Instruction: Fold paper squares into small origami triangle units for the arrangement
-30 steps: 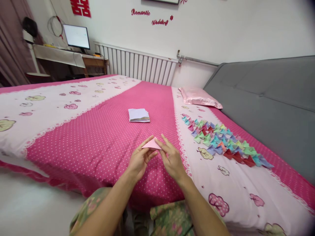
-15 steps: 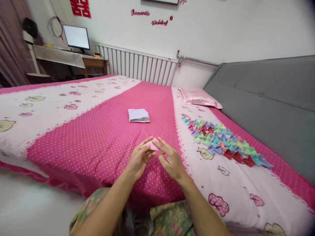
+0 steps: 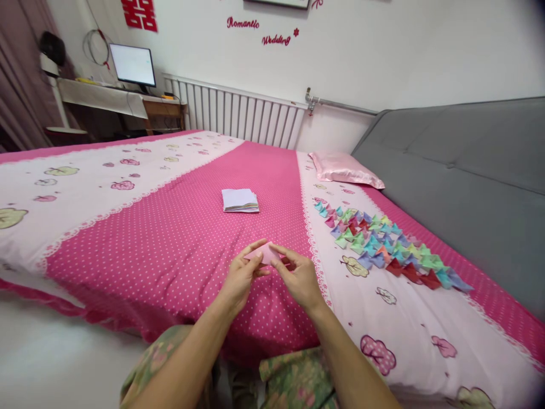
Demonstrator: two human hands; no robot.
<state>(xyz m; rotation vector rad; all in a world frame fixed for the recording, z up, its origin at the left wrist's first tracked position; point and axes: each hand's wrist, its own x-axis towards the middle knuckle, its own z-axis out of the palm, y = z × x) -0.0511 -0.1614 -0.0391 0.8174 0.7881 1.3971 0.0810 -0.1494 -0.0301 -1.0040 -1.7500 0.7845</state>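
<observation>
Between my two hands is a small piece of folded pink paper (image 3: 264, 253), roughly triangular, held above the bed's edge. My left hand (image 3: 240, 274) pinches its left end, thumb in front and fingers behind. At the other end my right hand (image 3: 299, 277) grips it between thumb and fingers. Beyond my hands a stack of square paper (image 3: 239, 199), white on top with coloured edges below, lies on the bedspread. Several rows of folded paper boats (image 3: 374, 241) in many colours stand to the right.
A pink dotted bedspread (image 3: 183, 227) with pale printed bands covers the bed. A pink pillow (image 3: 346, 169) lies near the grey headboard (image 3: 460, 153). Against the far wall are a radiator (image 3: 238, 111) and a desk with a monitor (image 3: 133, 64).
My right thumb and fingers have shifted to the paper's right end, and my left thumb has come onto its front. More of the pink paper's face shows now.
</observation>
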